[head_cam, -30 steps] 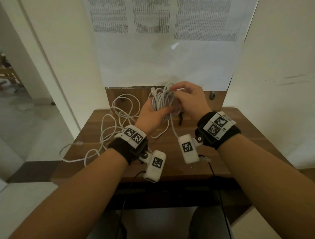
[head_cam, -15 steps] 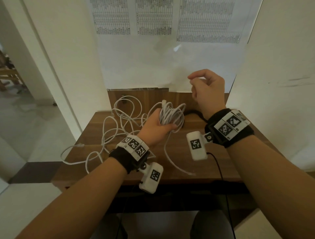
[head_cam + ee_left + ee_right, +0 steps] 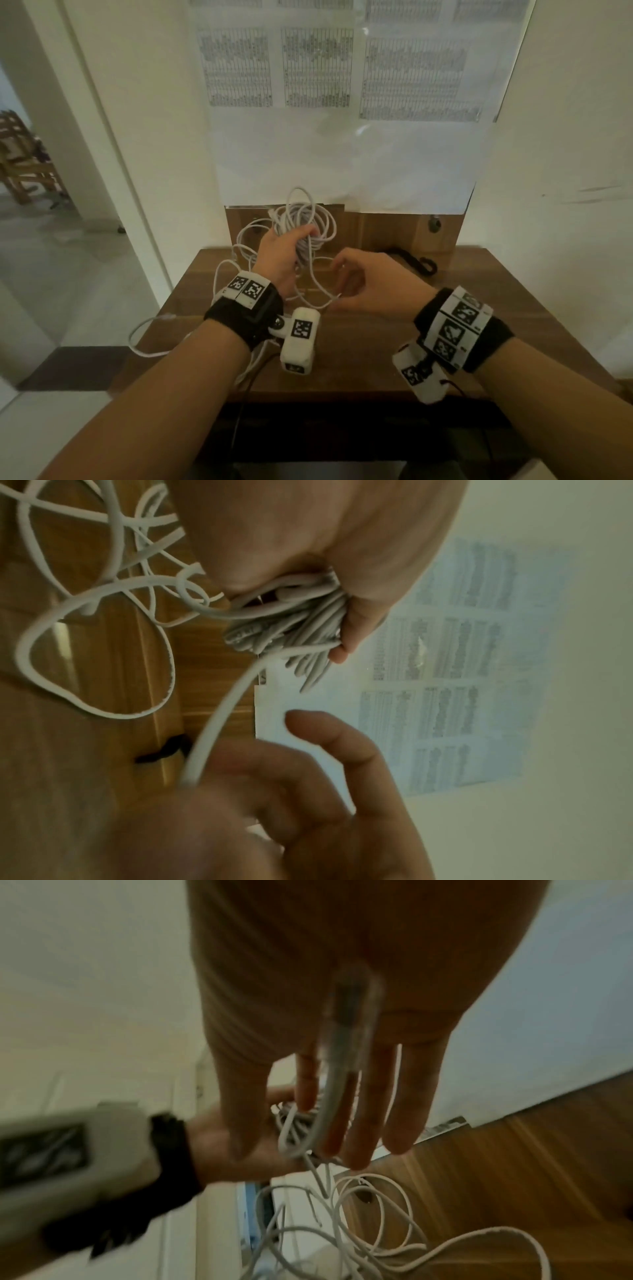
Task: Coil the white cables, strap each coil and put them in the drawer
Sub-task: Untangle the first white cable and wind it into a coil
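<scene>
From the head camera I see the left hand (image 3: pixel 281 255) raised above the back of a wooden table (image 3: pixel 376 359), its fingers curled round a bundle of white cable (image 3: pixel 305 222) whose loops stand up above the fist. A loose strand drops from the bundle, sweeps down over the table and reaches the right hand (image 3: pixel 370 287), which sits lower and nearer to me with fingers loosely curved; the strand meets it at the thumb side. More white cable lies in slack loops on the table's left part and hangs over its left edge. A black strap (image 3: pixel 416 262) lies on the table at the back right, apart from both hands. In the left wrist view, the coiled cable (image 3: pixel 291 626) is packed between palm and curled fingers (image 3: pixel 346 642) — one strand runs out to the right hand (image 3: pixel 274 791), where it disappears between thumb and forefinger. In the right wrist view, blurred, the strand (image 3: pixel 339 1069) lies along the palm and passes between the straightish, slightly parted fingers (image 3: pixel 407 1096) — whether they pinch it here I cannot tell.
</scene>
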The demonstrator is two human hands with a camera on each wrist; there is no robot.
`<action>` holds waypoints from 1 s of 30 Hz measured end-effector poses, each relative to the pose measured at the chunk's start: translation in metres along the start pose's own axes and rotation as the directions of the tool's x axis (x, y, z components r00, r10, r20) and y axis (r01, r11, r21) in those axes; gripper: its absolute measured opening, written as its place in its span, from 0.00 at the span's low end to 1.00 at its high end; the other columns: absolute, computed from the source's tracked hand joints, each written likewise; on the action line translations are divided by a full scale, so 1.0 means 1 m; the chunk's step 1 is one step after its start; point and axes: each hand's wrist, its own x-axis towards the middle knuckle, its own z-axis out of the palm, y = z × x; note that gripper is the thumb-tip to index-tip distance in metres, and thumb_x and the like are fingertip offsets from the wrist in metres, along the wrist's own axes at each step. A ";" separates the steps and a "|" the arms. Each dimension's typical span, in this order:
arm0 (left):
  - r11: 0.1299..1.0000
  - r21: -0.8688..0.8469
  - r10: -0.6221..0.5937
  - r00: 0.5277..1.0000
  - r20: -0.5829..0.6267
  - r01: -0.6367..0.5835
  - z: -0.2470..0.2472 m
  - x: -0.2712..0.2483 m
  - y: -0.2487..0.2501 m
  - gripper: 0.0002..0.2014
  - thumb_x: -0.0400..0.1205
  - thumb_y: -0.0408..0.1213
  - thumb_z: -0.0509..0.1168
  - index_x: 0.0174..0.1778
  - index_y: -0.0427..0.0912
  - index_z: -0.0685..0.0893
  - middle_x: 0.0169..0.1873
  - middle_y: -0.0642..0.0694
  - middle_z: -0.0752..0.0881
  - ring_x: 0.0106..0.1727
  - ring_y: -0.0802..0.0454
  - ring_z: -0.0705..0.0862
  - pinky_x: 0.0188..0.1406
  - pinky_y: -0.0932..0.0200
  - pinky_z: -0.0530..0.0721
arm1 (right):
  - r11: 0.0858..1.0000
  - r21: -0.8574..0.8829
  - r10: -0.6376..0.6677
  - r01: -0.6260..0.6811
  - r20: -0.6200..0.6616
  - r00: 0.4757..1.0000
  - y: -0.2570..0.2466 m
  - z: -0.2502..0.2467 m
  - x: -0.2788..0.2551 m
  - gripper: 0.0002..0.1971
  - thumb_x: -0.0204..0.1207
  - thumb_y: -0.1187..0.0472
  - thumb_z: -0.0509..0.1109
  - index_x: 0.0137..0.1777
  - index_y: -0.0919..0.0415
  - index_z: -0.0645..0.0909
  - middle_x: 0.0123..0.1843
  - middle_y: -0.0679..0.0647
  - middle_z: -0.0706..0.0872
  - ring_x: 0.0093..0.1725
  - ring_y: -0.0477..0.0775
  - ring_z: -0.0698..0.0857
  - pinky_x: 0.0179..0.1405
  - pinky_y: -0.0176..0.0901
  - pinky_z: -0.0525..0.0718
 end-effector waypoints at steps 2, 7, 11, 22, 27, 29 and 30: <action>1.000 -0.027 -0.005 1.000 -0.012 0.005 -0.002 0.003 0.005 0.03 0.81 0.31 0.70 0.45 0.34 0.88 0.37 0.40 0.88 0.39 0.46 0.85 0.45 0.47 0.81 | 0.990 -0.127 -0.044 0.054 0.078 0.996 -0.005 0.002 0.001 0.26 0.72 0.50 0.81 0.69 0.47 0.79 0.53 0.41 0.88 0.47 0.40 0.86 0.52 0.45 0.89; 0.999 0.012 0.035 0.999 -0.025 -0.034 -0.010 0.003 0.007 0.07 0.83 0.32 0.69 0.40 0.36 0.88 0.37 0.41 0.88 0.37 0.47 0.85 0.43 0.47 0.83 | 0.924 -0.356 -0.086 0.142 0.167 0.982 -0.013 -0.001 0.003 0.18 0.79 0.49 0.74 0.68 0.45 0.84 0.52 0.40 0.89 0.45 0.38 0.82 0.50 0.46 0.88; 1.000 0.005 -0.021 0.998 -0.063 0.022 -0.020 0.005 0.012 0.11 0.83 0.36 0.69 0.34 0.39 0.91 0.37 0.43 0.90 0.40 0.46 0.86 0.46 0.47 0.85 | 0.973 -0.225 -0.066 0.056 -0.038 0.997 0.000 -0.015 0.001 0.11 0.83 0.49 0.70 0.59 0.47 0.90 0.36 0.29 0.81 0.36 0.30 0.80 0.47 0.40 0.86; 0.978 -0.139 -0.176 0.972 -0.155 0.155 -0.035 0.014 0.022 0.06 0.81 0.36 0.71 0.39 0.40 0.86 0.25 0.49 0.82 0.26 0.51 0.83 0.43 0.48 0.84 | 0.698 -0.616 0.318 -0.365 -0.191 0.929 0.028 -0.034 -0.001 0.13 0.86 0.51 0.61 0.54 0.45 0.88 0.37 0.46 0.86 0.35 0.50 0.83 0.32 0.42 0.78; 0.939 -0.199 -0.304 0.949 -0.088 0.282 -0.027 0.007 0.033 0.14 0.85 0.38 0.65 0.33 0.43 0.79 0.15 0.50 0.78 0.17 0.51 0.82 0.41 0.50 0.81 | 0.596 -0.766 0.412 -0.243 0.031 0.911 0.018 -0.025 0.002 0.08 0.85 0.58 0.61 0.49 0.55 0.83 0.37 0.49 0.81 0.38 0.54 0.81 0.42 0.49 0.84; 0.927 -0.216 -0.336 0.934 -0.120 0.306 -0.023 0.010 0.035 0.18 0.85 0.43 0.67 0.29 0.45 0.74 0.15 0.47 0.80 0.20 0.49 0.83 0.45 0.50 0.83 | 0.625 -0.767 0.393 -0.145 0.149 0.907 0.007 -0.017 0.003 0.09 0.84 0.57 0.62 0.53 0.55 0.85 0.43 0.51 0.85 0.41 0.54 0.83 0.44 0.50 0.86; 0.927 -0.215 -0.341 0.930 -0.139 0.308 -0.021 0.011 0.034 0.19 0.84 0.46 0.70 0.30 0.45 0.74 0.18 0.46 0.82 0.24 0.48 0.84 0.48 0.49 0.84 | 0.646 -0.758 0.371 -0.094 0.204 0.906 0.000 -0.012 0.004 0.10 0.83 0.56 0.63 0.55 0.55 0.85 0.44 0.51 0.86 0.42 0.54 0.84 0.44 0.50 0.86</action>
